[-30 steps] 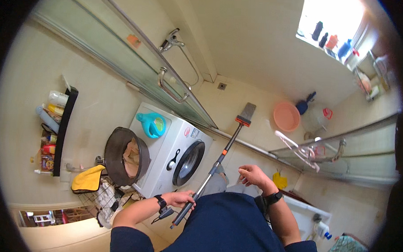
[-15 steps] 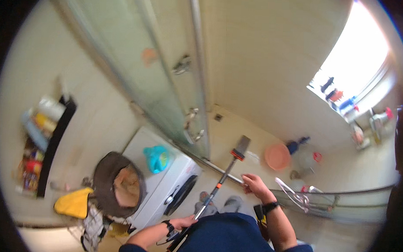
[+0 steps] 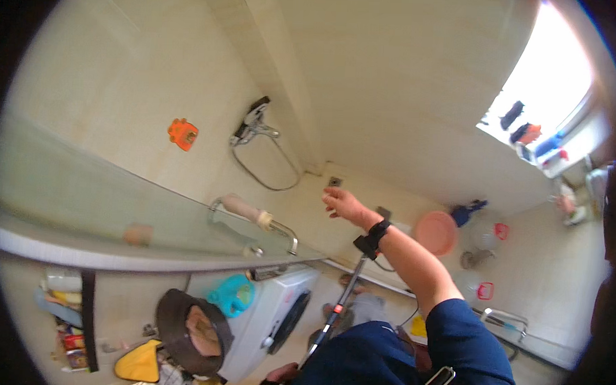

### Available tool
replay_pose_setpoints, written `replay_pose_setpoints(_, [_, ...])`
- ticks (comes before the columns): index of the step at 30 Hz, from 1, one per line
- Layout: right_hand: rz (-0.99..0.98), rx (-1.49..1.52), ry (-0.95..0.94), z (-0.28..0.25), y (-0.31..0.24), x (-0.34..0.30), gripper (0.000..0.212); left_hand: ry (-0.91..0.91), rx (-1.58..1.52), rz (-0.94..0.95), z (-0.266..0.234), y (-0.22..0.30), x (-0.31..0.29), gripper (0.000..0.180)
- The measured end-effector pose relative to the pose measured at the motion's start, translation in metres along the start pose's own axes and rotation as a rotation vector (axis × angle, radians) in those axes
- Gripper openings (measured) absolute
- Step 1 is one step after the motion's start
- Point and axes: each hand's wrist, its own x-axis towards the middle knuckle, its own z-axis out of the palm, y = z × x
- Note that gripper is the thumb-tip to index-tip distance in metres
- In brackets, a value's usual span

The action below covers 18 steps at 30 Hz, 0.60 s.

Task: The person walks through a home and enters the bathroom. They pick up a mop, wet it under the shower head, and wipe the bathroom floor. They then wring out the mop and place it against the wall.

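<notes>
My left hand [image 3: 288, 373] is wrapped round the grey pole of a flat mop [image 3: 336, 309], low down by my body. The pole slants forward to its dark head, which is partly hidden behind my right wrist. My right hand [image 3: 348, 206] reaches out over the shower floor with its fingers apart and slightly bent, holding nothing. Left of it stands a glass shower door [image 3: 144, 217] with a curved metal handle [image 3: 286, 234]; the hand is apart from both. A floor drain [image 3: 335, 182] lies just beyond my fingers.
A pink basin [image 3: 436, 233] and a blue object [image 3: 467, 212] sit on the shower floor. At left are a white washing machine [image 3: 259, 333], a turquoise container [image 3: 231, 296] and a dark basket [image 3: 171, 317]. A shower mixer [image 3: 256, 126] hangs on the wall.
The glass door has swung to the left, uncovering the shower wall and mixer. My right hand has moved forward and left. The view has shifted; my left hand stays on the mop pole.
</notes>
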Motion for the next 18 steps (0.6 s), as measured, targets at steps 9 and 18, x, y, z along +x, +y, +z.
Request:
replay_pose_setpoints(9, [-0.251,-0.018,-0.045,0.042,-0.035,0.22,0.067,0.343,0.051,-0.063,0.037,0.042,-0.029,0.032])
replay_pose_setpoints(18, [-0.3,0.199,-0.012,0.17,-0.069,0.349,0.068,0.355,-0.035,-0.194,0.05,0.057,-0.025,0.035])
